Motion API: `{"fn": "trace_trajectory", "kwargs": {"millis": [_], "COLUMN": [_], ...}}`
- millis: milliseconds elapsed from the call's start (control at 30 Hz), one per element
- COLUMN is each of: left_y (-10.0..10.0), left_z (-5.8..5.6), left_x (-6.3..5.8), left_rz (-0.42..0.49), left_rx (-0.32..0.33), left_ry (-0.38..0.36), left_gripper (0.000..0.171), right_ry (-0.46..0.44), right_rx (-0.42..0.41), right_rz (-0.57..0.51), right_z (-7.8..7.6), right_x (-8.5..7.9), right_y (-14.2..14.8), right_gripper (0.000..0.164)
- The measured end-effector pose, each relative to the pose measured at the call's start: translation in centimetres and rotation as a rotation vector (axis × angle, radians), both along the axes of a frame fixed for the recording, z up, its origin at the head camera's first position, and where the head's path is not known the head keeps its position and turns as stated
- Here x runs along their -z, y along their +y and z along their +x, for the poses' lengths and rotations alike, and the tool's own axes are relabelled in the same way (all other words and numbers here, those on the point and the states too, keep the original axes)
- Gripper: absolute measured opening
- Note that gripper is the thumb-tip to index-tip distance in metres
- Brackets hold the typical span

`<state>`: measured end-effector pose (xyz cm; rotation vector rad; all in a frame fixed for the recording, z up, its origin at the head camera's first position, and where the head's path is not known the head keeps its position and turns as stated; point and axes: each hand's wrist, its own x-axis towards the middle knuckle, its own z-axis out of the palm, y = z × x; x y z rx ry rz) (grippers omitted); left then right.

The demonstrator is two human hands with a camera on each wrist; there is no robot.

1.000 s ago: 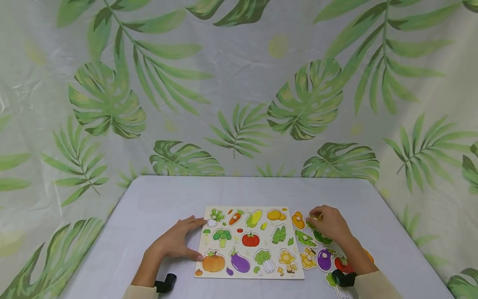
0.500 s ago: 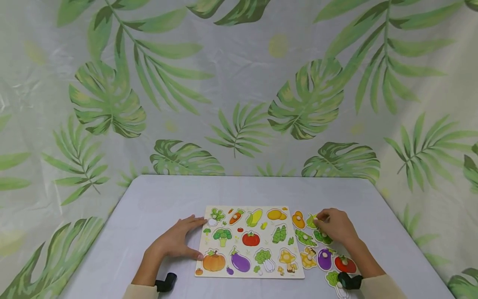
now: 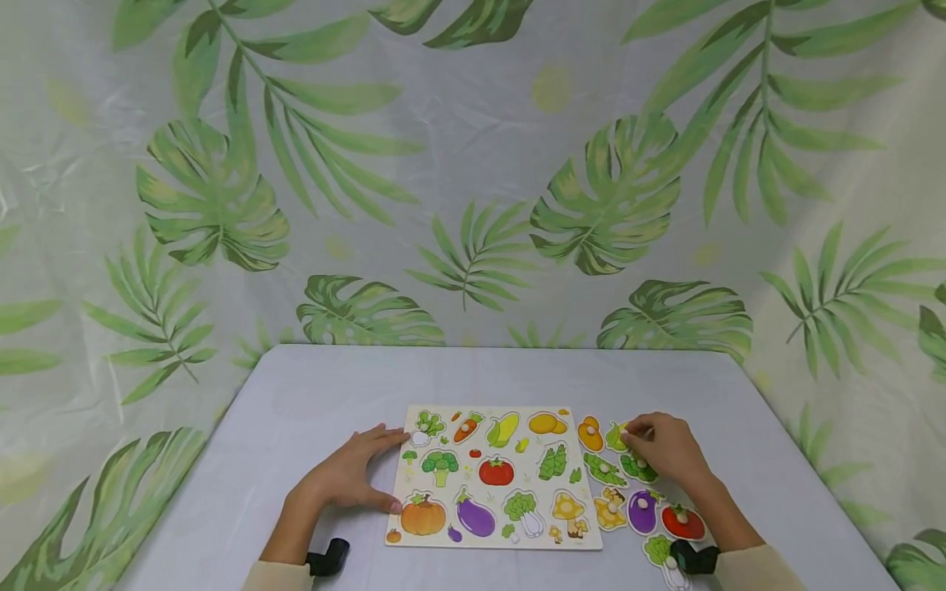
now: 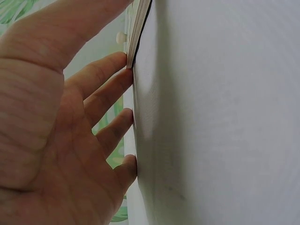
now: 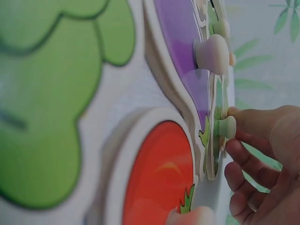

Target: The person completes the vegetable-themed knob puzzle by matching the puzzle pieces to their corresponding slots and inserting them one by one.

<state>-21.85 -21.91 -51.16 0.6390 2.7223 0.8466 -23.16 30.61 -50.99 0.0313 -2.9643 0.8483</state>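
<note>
- Loose vegetable pieces [image 3: 641, 520] lie clustered just right of the board [image 3: 427, 543]; I spot none on it, so emptying looks about done, or filling not yet started.
- The right hand [image 3: 668, 445] pinches the corn piece [image 3: 614, 437] among these, so that one isn't finished.
- The left hand [image 3: 353, 472], spread wide, touches the board's left edge.
</note>
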Motion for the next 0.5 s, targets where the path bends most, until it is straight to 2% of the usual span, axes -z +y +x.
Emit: {"fn": "trace_trajectory", "kwargs": {"millis": [500], "left_y": [-0.02], "left_z": [0.0], "left_x": [0.0], "left_rz": [0.008], "left_rx": [-0.003], "left_ry": [0.0], "left_gripper": [0.107], "right_ry": [0.047], "right_rx": [0.001], "right_rz": [0.006], "right_z": [-0.21], "right_x": [-0.41], "right_y": [-0.48], "right_gripper": [0.021]}}
